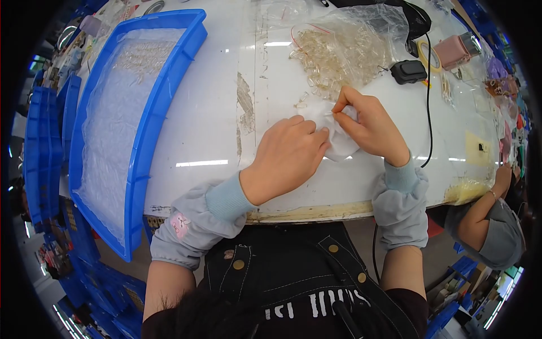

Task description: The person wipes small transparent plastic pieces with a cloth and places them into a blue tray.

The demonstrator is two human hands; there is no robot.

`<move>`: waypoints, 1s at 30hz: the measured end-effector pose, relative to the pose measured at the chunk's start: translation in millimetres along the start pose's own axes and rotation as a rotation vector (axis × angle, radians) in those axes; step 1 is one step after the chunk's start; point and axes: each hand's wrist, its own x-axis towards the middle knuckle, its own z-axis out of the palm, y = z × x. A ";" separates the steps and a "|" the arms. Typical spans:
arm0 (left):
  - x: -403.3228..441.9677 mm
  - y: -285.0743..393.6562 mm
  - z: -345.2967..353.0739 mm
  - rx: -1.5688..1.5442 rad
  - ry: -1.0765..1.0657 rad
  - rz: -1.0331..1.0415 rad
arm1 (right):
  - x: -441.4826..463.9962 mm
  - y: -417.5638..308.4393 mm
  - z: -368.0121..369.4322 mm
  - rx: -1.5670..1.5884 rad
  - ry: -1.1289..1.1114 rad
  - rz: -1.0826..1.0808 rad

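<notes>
My left hand (288, 155) rests over the table with its fingers curled, its fingertips at a crumpled white cloth (340, 141). To its right, my right hand (370, 124) pinches at the cloth's upper side with thumb and index finger; whatever lies between those fingertips is too small to make out. Just beyond both hands, many small clear pieces (333, 59) lie heaped in and around an open clear plastic bag (370, 34). A few loose clear pieces (301, 104) sit on the white table near the cloth.
A blue tray (138, 141), lined with white material and holding clear pieces, stands at the left. A black device (409, 72), a cable (430, 113), a tape roll (430, 55) and a pink case (453, 52) lie at the right. Another person's arm (477, 220) is at far right.
</notes>
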 end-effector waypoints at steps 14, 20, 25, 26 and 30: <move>-0.5 0.5 0.2 -0.062 -0.008 0.032 | -2.6 4.9 -9.0 -0.019 -0.063 0.120; -0.3 -4.8 -5.8 -0.155 -0.068 0.046 | -2.9 -7.7 -12.2 -0.058 -0.080 0.105; 10.2 -28.5 -22.8 -0.156 0.076 -0.008 | -4.7 2.1 -12.2 -0.039 -0.086 0.033; 12.8 -34.7 -25.8 -0.125 0.133 -0.029 | -5.6 1.2 -15.1 -0.026 -0.107 0.075; 15.0 -51.4 -22.4 -0.134 0.129 -0.101 | -6.3 -1.6 -21.6 0.031 -0.105 0.084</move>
